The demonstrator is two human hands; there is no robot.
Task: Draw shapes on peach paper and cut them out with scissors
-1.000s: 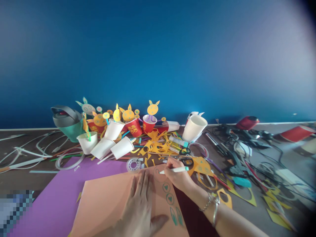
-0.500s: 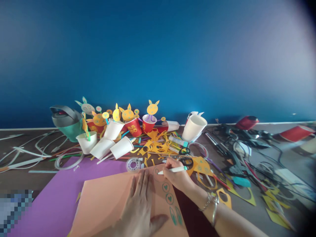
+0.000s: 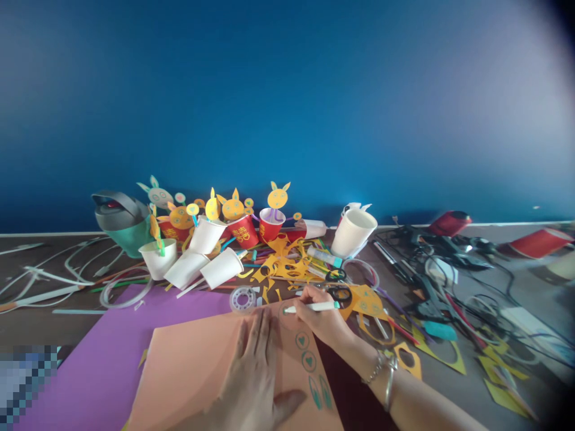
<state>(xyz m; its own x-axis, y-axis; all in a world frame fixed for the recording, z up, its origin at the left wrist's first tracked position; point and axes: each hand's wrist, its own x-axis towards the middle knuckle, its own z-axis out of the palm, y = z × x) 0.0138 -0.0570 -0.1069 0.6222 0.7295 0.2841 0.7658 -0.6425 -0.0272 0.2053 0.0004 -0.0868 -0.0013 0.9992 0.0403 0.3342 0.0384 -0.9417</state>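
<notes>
My left hand (image 3: 254,371) lies flat on a sheet of orange paper (image 3: 188,371), fingers stretched out and pointing away from me. My right hand (image 3: 317,314) grips a white marker (image 3: 321,307) with a green end, its tip on the paper near the top right edge. Green outlines run down the paper's right side: a shape at the marker tip, two circles with hearts (image 3: 308,361) inside, and a pair of pointed ear shapes (image 3: 320,392). Under the orange sheet, purple paper (image 3: 90,365) reaches out to the left.
Behind the paper stand white cups (image 3: 221,269) and red cups (image 3: 271,226) with paper animal figures. A tape roll (image 3: 243,299), yellow paper scraps (image 3: 287,263) and scissors (image 3: 339,284) lie nearby. Cables and a glue gun (image 3: 426,299) are at the right, a green jug (image 3: 123,221) at the left.
The marker tip has moved slightly left on the paper, with my right hand shifting a little. A small green mark now shows at the tip. My left hand stays in place.
</notes>
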